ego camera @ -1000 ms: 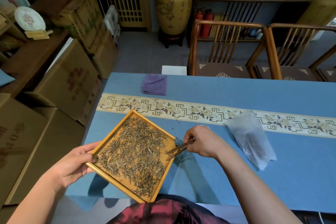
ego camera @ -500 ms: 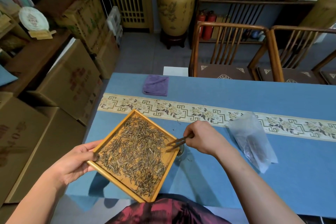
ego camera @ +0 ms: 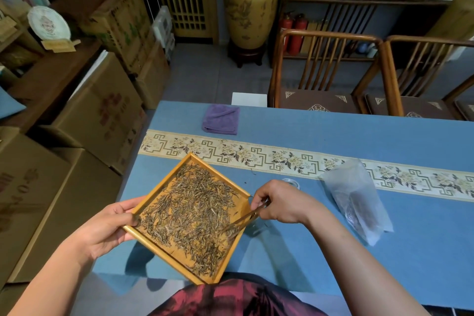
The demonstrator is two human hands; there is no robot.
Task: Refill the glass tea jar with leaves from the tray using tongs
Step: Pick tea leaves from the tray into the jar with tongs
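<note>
Where blue table (ego camera: 384, 251) ends — cardboard boxes (ego camera: 97, 115) | wooden chairs (ego camera: 325, 69) behind

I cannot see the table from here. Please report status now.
Left hand grips square wooden tray. Right hand pinches thin tongs, tips in dry tea leaves. Glass jar mostly hidden.
</note>
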